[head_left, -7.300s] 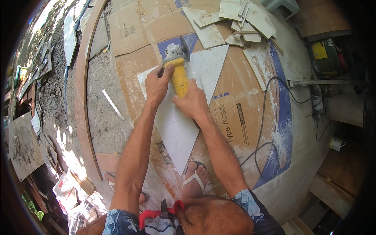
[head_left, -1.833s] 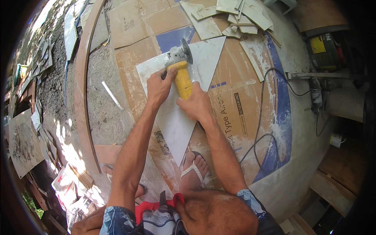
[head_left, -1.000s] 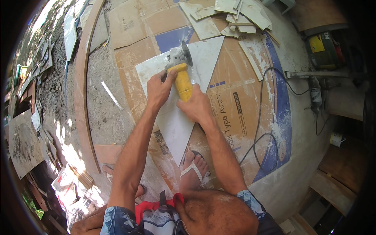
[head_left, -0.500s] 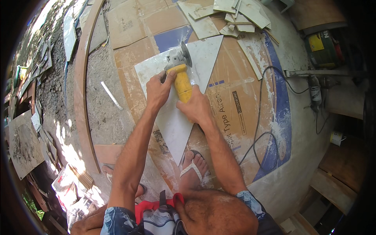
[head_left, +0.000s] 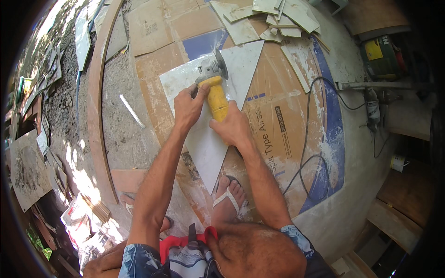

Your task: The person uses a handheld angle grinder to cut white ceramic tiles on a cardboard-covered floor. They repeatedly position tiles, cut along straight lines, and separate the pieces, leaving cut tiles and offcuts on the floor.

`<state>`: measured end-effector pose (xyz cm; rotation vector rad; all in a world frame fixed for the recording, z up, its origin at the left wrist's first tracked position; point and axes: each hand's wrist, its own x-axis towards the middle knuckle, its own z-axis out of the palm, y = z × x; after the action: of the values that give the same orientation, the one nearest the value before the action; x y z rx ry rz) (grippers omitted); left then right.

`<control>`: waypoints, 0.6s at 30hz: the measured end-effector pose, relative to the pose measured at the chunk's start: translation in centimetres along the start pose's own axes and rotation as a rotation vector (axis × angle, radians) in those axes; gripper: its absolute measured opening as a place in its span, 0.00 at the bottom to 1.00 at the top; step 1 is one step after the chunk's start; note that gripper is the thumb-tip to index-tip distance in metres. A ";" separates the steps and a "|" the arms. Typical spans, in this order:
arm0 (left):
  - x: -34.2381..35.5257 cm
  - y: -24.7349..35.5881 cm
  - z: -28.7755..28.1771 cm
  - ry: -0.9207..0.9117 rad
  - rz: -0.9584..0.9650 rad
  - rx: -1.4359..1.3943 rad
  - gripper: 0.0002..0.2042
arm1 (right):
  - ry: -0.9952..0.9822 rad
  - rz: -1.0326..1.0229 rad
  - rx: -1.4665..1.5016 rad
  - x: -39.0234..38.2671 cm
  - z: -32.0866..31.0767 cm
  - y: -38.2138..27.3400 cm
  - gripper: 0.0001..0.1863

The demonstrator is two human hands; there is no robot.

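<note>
1. We look down at our two bare hands, both closed on one yellow angle grinder (head_left: 216, 99) with a grey metal head.
2. Our left hand (head_left: 187, 107) is clamped on the left side of the grinder, thumb and fingers just behind the grey head.
3. Our right hand (head_left: 235, 126) is clamped round the rear end of the yellow body, nearer to us.
4. The grinder is above a pale, marbled, triangular tile (head_left: 206, 155), near the tile's far edge. Its round, dark disc (head_left: 222, 65) stands on edge to the right of the head, with a whitish haze beside it; we cannot tell whether it touches the tile.
5. The tile lies flat on dusty brown cardboard (head_left: 282, 92), nearer the cardboard's left edge than its right, one corner pointing toward us.
6. That near corner lies just beside our right foot (head_left: 228, 201), which wears a thong sandal with white straps.
7. Toward the cardboard's far right corner is a loose pile of tile offcuts (head_left: 292, 18). A narrow pale strip (head_left: 295, 68) lies near them, inside the right edge.
8. A dark cord (head_left: 304, 139) loops across the cardboard's right side.
9. Beyond the cardboard's left edge, a thin white piece (head_left: 132, 111) and a long wooden plank (head_left: 96, 92) lie on the rough concrete floor (head_left: 123, 153).
</note>
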<state>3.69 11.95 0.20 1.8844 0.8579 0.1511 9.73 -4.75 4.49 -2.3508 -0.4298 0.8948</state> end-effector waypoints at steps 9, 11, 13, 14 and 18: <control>-0.2 -0.5 0.1 0.019 0.012 0.020 0.35 | -0.006 -0.011 0.009 -0.4 0.0 0.0 0.35; -0.3 -0.5 0.2 0.026 0.012 0.035 0.35 | -0.010 -0.005 0.009 -0.4 0.0 0.1 0.35; -0.6 -0.1 0.1 0.002 0.005 0.017 0.35 | -0.004 -0.009 0.013 -0.5 0.0 0.4 0.34; -0.8 0.1 0.1 -0.008 0.002 0.009 0.35 | -0.001 -0.014 0.015 -0.6 0.0 0.5 0.34; -1.1 -0.1 0.0 0.011 0.023 0.005 0.34 | 0.007 -0.014 -0.002 -0.9 0.2 0.5 0.34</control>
<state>2.84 11.25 0.38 1.9004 0.8443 0.1736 8.94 -5.50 4.52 -2.3497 -0.4444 0.8792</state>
